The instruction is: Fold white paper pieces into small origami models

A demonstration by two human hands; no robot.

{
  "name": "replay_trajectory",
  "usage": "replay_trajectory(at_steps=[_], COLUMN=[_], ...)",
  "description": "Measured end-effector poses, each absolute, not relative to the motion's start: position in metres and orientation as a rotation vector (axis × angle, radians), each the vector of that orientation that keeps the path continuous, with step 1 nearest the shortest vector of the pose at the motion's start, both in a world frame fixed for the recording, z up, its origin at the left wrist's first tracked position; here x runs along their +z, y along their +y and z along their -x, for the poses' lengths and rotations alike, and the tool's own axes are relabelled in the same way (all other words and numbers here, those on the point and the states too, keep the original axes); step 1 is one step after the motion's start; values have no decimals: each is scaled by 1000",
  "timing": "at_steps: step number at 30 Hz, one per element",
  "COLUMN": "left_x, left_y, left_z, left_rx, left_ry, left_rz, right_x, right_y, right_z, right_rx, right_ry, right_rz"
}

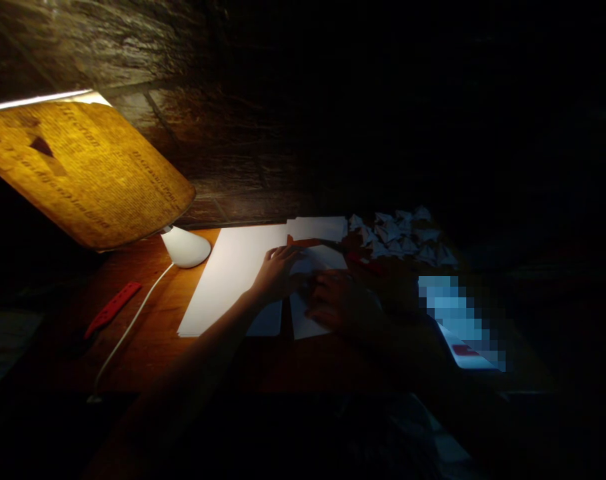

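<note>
On a lamp-lit wooden desk, my left hand (277, 272) rests fingers down on a small white sheet of paper (313, 293) and presses its upper left part. In the shadow to the right, my right hand (339, 303) lies on the same sheet with fingers curled on its lower edge. The sheet lies partly over a large white sheet (233, 277). Whether the small sheet is folded under the hands is too dark to tell.
A lamp with a yellow printed shade (83, 170) and white base (187, 247) stands at left, its cord (130, 327) running forward. A red flat tool (113, 308) lies beside it. Several folded white paper pieces (400, 233) are piled at the back right. A lit screen (457, 327) sits right.
</note>
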State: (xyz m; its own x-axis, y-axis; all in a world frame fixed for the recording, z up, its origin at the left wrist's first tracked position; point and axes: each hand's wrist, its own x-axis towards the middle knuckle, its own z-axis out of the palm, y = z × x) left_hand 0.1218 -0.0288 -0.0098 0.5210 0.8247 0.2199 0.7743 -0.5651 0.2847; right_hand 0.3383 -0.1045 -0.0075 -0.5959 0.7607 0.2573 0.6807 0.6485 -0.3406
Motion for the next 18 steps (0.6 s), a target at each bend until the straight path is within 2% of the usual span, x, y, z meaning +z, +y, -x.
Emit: replay_trajectory(at_steps=[18], left_x=[-6], left_y=[-33], left_z=[-123], left_rx=[384], left_ry=[1368], left_rz=[-2655], right_x=[6], right_y=[-109], right_z=[-339], right_rx=[277], right_ry=[-2436], right_rz=[1192])
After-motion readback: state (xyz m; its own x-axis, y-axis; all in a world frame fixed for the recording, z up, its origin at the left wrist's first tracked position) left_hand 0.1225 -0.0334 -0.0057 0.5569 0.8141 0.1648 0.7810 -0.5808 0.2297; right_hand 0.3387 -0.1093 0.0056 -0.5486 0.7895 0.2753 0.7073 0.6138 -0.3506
